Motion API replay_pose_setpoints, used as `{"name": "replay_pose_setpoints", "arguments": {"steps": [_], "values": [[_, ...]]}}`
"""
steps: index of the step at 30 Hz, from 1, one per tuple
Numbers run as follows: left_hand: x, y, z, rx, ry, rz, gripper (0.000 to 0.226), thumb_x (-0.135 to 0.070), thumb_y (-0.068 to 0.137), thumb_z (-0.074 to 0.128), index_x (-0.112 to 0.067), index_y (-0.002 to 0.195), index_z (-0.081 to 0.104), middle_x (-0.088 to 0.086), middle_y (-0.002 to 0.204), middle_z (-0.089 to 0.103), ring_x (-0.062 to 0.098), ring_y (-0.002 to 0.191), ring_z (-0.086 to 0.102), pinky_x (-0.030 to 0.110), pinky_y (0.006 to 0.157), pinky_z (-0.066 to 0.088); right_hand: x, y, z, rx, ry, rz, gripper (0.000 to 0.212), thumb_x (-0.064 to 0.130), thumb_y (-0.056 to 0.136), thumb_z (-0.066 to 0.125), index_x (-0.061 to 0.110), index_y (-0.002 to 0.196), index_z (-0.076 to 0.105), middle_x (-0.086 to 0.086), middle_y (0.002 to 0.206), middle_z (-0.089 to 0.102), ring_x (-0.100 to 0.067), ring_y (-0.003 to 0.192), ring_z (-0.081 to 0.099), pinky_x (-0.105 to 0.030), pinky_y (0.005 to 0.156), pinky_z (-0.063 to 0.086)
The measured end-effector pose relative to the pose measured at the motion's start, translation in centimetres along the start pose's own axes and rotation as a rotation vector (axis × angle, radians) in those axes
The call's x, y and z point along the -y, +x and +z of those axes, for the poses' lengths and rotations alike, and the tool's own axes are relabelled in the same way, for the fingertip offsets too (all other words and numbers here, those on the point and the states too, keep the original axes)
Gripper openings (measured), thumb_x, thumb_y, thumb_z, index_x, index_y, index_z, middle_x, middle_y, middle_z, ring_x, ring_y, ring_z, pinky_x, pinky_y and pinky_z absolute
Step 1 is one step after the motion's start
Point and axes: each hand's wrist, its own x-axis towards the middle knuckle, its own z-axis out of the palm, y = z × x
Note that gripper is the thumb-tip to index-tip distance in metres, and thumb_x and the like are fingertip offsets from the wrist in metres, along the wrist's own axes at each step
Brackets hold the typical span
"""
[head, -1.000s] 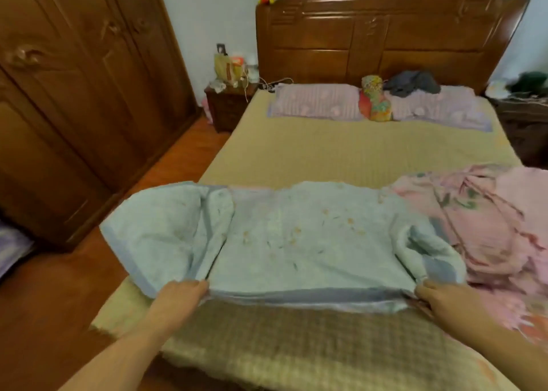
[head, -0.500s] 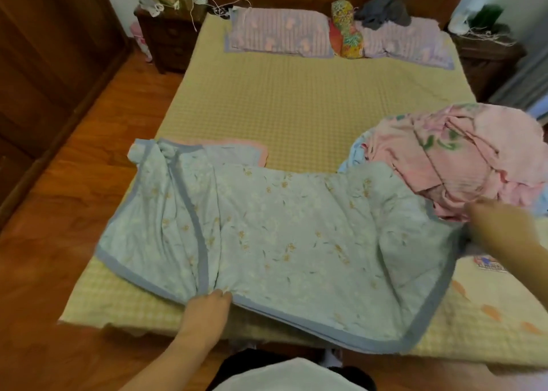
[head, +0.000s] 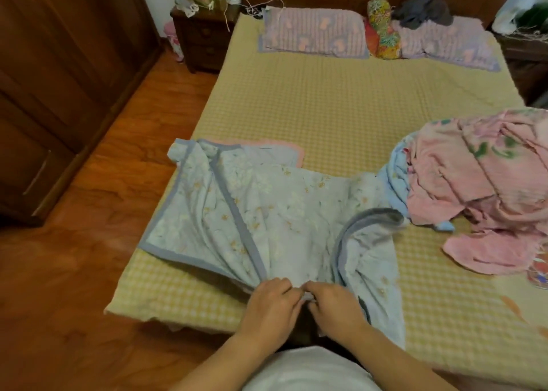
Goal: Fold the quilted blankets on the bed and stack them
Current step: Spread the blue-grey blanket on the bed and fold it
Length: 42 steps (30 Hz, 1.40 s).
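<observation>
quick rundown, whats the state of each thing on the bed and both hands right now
blue quilted blanket: partly folded, bunched, near edge gathered at the bed's foot
pink blanket: unfolded, crumpled in a heap
left hand: pinching the blue blanket's edge
right hand: pinching the same edge, beside the left
pillows: lying flat at the headboard
dark garment: crumpled on a pillow
bed: covered by a yellow checked sheet

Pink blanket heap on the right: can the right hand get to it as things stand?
Probably yes, once it lets go. The right hand is gripping the blue quilt beside the left hand; nothing lies between it and the pink blanket.
</observation>
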Motion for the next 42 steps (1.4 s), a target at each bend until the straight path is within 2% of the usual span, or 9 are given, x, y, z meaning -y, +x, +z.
{"name": "replay_pose_setpoints", "arguments": {"steps": [3, 7, 13, 17, 22, 27, 30, 35, 42], "values": [[1.1, -0.6, 1.1, 0.071, -0.166, -0.378, 0.052, -0.032, 0.093, 0.063, -0.03, 0.14, 0.041, -0.002, 0.147, 0.029, 0.015, 0.134, 0.03, 0.031, 0.108, 0.04, -1.5, 0.1, -1.5, -0.085, 0.016, 0.08, 0.041, 0.019, 0.093, 0.053, 0.035, 0.13, 0.064, 0.008, 0.123, 0.07, -0.02, 0.113, 0.064, -0.031, 0.09, 0.047], [6.0, -1.1, 3.0, 0.117, -0.088, -0.503, 0.063, -0.031, 0.091, 0.067, -0.02, 0.147, 0.041, 0.0, 0.147, 0.042, 0.021, 0.14, 0.037, 0.036, 0.12, 0.029, -1.7, 0.2, -5.2, 0.017, 0.044, 0.021, 0.041, 0.016, 0.094, 0.053, 0.038, 0.127, 0.065, 0.017, 0.125, 0.068, -0.009, 0.114, 0.062, -0.027, 0.093, 0.048], [14.8, 1.3, -0.7, 0.283, 0.184, -0.545, 0.015, -0.018, 0.087, 0.062, -0.024, 0.098, 0.054, 0.001, 0.108, 0.064, 0.024, 0.111, 0.059, 0.041, 0.112, 0.036, -3.0, -1.2, -7.1, -0.146, 0.1, 0.077, 0.041, 0.01, 0.092, 0.057, 0.047, 0.107, 0.069, 0.022, 0.096, 0.071, 0.0, 0.086, 0.064, -0.018, 0.069, 0.044], [18.5, 3.1, -8.3, 0.067, 0.311, -0.498, 0.03, -0.005, 0.068, 0.071, -0.015, 0.087, 0.051, 0.012, 0.091, 0.056, 0.04, 0.074, 0.059, 0.04, 0.055, 0.037, -4.7, -1.0, -7.8, -0.373, -0.067, 0.219, 0.044, 0.003, 0.082, 0.066, 0.027, 0.118, 0.073, -0.002, 0.109, 0.075, -0.031, 0.093, 0.07, -0.037, 0.072, 0.054], [23.9, 0.3, -16.4, -0.116, 0.503, -0.63, 0.027, -0.002, 0.072, 0.075, -0.008, 0.097, 0.065, 0.013, 0.095, 0.048, 0.04, 0.079, 0.053, 0.045, 0.057, 0.046, -5.7, -0.6, -8.4, -0.492, -0.242, 0.078, 0.044, 0.009, 0.07, 0.055, 0.019, 0.107, 0.076, -0.001, 0.099, 0.075, -0.029, 0.072, 0.071, -0.034, 0.052, 0.053], [27.0, -6.3, -18.2, -0.259, 0.662, -0.638, 0.023, 0.004, 0.075, 0.072, -0.005, 0.096, 0.074, 0.017, 0.099, 0.058, 0.039, 0.088, 0.047, 0.047, 0.068, 0.037, -6.7, -1.4, -5.8, -0.191, -0.332, 0.049, 0.056, -0.001, 0.061, 0.079, 0.032, 0.106, 0.075, 0.011, 0.1, 0.073, -0.022, 0.073, 0.072, -0.034, 0.048, 0.054], [28.1, -12.7, -13.9, 0.204, 0.787, -0.541, 0.027, -0.007, 0.083, 0.065, -0.024, 0.103, 0.071, 0.004, 0.104, 0.058, 0.03, 0.1, 0.049, 0.045, 0.078, 0.042, -7.5, -1.9, -2.2, 0.15, -0.4, -0.059, 0.061, 0.016, 0.051, 0.082, 0.045, 0.103, 0.07, 0.022, 0.099, 0.07, -0.009, 0.071, 0.07, -0.026, 0.049, 0.05], [26.1, -16.8, -7.6, 0.699, 0.663, -1.058, 0.037, -0.029, 0.101, 0.041, -0.033, 0.135, 0.054, 0.004, 0.141, 0.045, 0.032, 0.134, 0.035, 0.047, 0.11, 0.032, -6.9, -0.3, 3.5, 0.445, -0.498, -0.119, 0.041, 0.038, 0.082, 0.065, 0.033, 0.122, 0.06, 0.011, 0.122, 0.06, -0.019, 0.099, 0.068, -0.032, 0.065, 0.039], [20.5, -4.3, 0.1, 0.614, -0.265, -1.122, 0.043, -0.025, 0.103, 0.044, -0.017, 0.144, 0.052, 0.007, 0.149, 0.05, 0.028, 0.134, 0.049, 0.038, 0.111, 0.041, -5.0, 3.1, 7.7, 0.624, -0.495, -0.061, 0.035, 0.019, 0.088, 0.061, 0.03, 0.121, 0.065, 0.002, 0.12, 0.063, -0.024, 0.104, 0.066, -0.031, 0.077, 0.051]]}}
